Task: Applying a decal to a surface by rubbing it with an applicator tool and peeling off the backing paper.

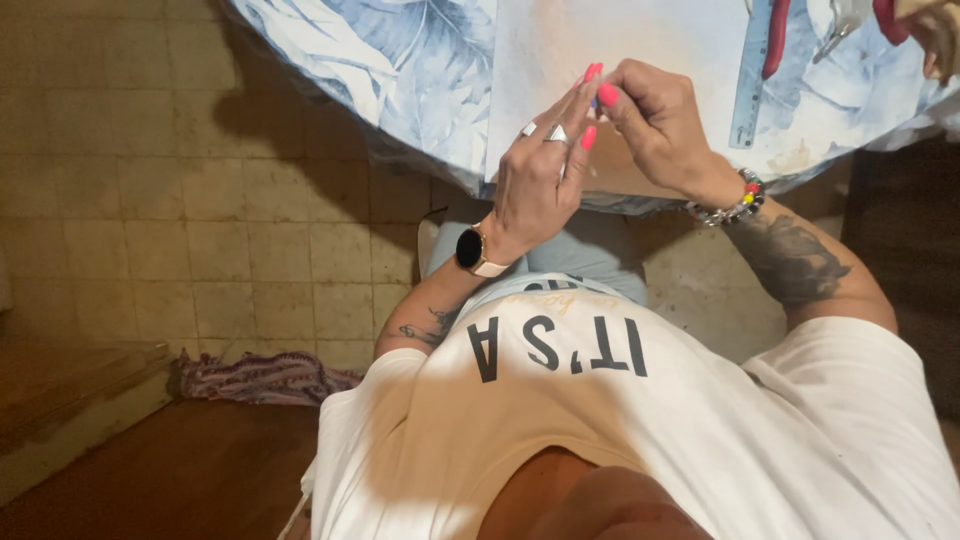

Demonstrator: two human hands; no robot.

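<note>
My left hand [535, 180], with a watch, rings and pink nails, is held upright at the table's near edge, its fingers straight and touching my right hand's fingertips. My right hand [660, 125], with a beaded bracelet, pinches a small bluish piece [596, 101] between thumb and forefinger; what it is I cannot tell. Both hands hover over a pale sheet [560, 50] that lies on the table's blue leaf-patterned cloth [400, 70].
Red-handled pliers [775, 35] and a clear bluish ruler [750, 90] lie on the cloth to the right. Another person's hand [940, 35] shows at the top right corner. A tiled floor and a crumpled patterned rug [260, 378] are at the left.
</note>
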